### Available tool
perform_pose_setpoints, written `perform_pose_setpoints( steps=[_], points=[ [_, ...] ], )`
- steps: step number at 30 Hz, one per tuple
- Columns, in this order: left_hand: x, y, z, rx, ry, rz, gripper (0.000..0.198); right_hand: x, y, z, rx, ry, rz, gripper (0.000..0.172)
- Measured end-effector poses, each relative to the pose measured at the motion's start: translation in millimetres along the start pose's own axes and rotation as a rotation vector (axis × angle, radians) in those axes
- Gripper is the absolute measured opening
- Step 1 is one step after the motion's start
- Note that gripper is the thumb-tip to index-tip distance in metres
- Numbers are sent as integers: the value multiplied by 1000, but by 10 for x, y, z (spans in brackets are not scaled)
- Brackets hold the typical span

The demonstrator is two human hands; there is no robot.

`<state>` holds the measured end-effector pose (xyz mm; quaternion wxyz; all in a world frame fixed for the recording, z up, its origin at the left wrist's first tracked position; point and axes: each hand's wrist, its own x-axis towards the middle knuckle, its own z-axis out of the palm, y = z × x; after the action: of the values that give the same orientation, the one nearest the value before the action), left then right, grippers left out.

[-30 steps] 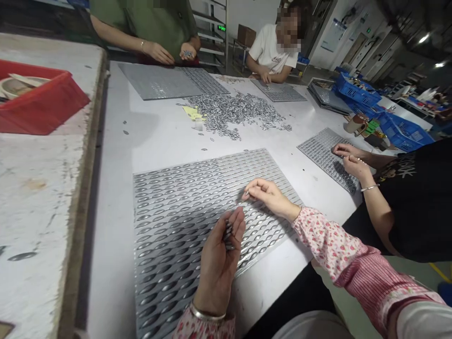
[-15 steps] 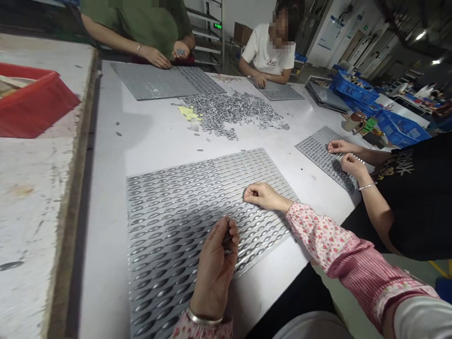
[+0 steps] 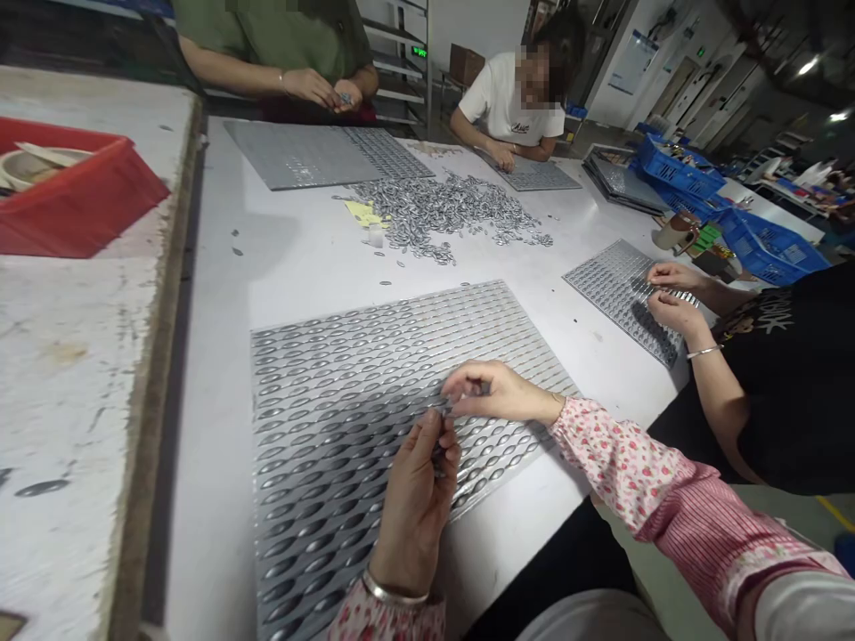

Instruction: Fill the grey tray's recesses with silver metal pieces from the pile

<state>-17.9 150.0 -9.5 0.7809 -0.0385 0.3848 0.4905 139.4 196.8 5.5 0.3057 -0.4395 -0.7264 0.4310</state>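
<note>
In front of me lies a grey sheet [image 3: 334, 383] with rows of raised, shiny leaf-shaped pieces; its far right part shows thin lines and flatter rows. My left hand [image 3: 414, 499] is closed over the sheet, curled around small dark-grey leaf-shaped pieces [image 3: 439, 450] that are mostly hidden by the fingers. Its thumb and fingertips point up and away from me. Just beyond them hovers my right hand [image 3: 500, 392], its thumb and bent fingers a little apart and close to the left fingertips. Nothing shows between the right fingers.
A heap of loose leaf-shaped pieces [image 3: 447, 209] lies mid-table beside a yellow paper [image 3: 364, 214]. Co-workers sit around with similar sheets [image 3: 321, 156]. Blue crates [image 3: 768, 245] and a mug [image 3: 674, 231] stand at right. A red bin [image 3: 86, 214] sits on the left table.
My right hand has moved from the sheet's surface back toward my left fingertips, and its fingers have parted. My left hand keeps its hold. The whole view has shifted slightly.
</note>
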Motion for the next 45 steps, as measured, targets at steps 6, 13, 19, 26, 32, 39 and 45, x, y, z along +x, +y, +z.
perform_pose_setpoints(
  steps=[6, 13, 19, 26, 32, 39, 45],
  points=[
    [-23, 42, 56, -60, 30, -14, 19, 86, 0, 81, 188, 48, 103, 23],
    [-101, 139, 122, -108, 79, 28, 24, 250, 436, 10, -196, 336, 168, 18],
    [-100, 155, 112, -150, 172, -40, 18, 239, 453, 112, -474, 297, 230, 17],
    [-80, 113, 77, -54, 95, 19, 19, 229, 442, 104, -521, 332, 223, 18],
    [-36, 53, 24, -14, 58, 97, 14, 109, 78, 114, 81, 150, 102, 19],
    [-22, 30, -20, 77, -5, 146, 10, 43, -140, 171, 211, 44, 137, 22],
    [-63, 29, 67, 67, 4, 141, 14, 52, -44, 104, 283, 28, 169, 26]
  ],
)
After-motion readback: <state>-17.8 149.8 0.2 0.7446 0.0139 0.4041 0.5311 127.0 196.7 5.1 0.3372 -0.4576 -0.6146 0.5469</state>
